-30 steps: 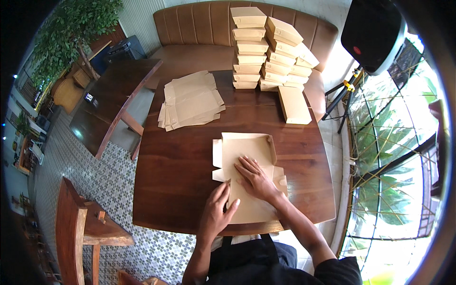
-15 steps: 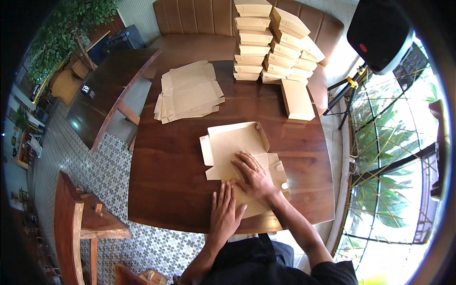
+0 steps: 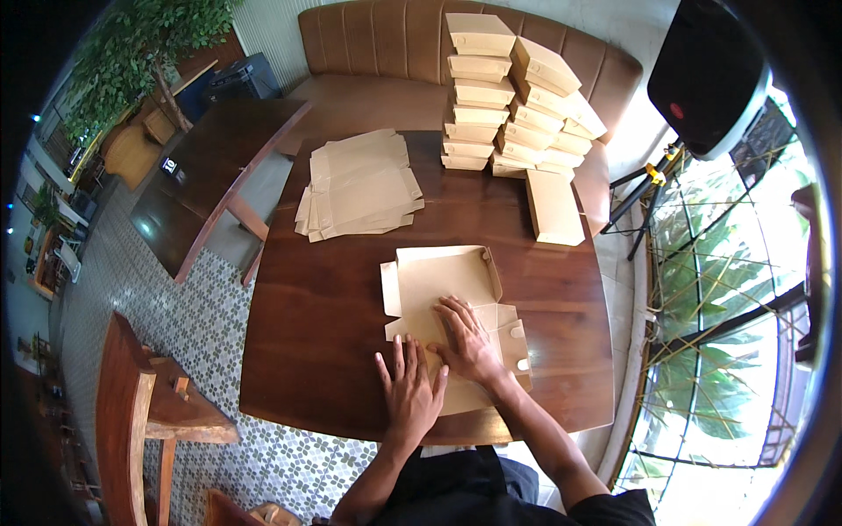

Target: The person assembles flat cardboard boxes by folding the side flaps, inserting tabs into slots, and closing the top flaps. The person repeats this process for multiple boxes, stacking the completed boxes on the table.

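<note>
- A partly unfolded cardboard blank (image 3: 434,270) lies on the dark wooden table (image 3: 307,342), its near edge just short of the table's curved near edge
- The left hand (image 3: 410,386) is open, palm down with fingers spread, at the blank's left edge, thumb over cardboard and little finger over wood
- The right hand (image 3: 469,346) is open too, palm down, fingers slightly bent, resting on the middle of the blank
- The blank's far right wall stands up; tabbed flaps jut from its right edge
- Dark wood stretches left and right of the blank, out to the table's side edges
- Beyond a band of wood, flat cardboard sheets (image 3: 364,184) lie far left; stacked boxes (image 3: 481,92) and a single box (image 3: 555,210) bound the far right
</note>
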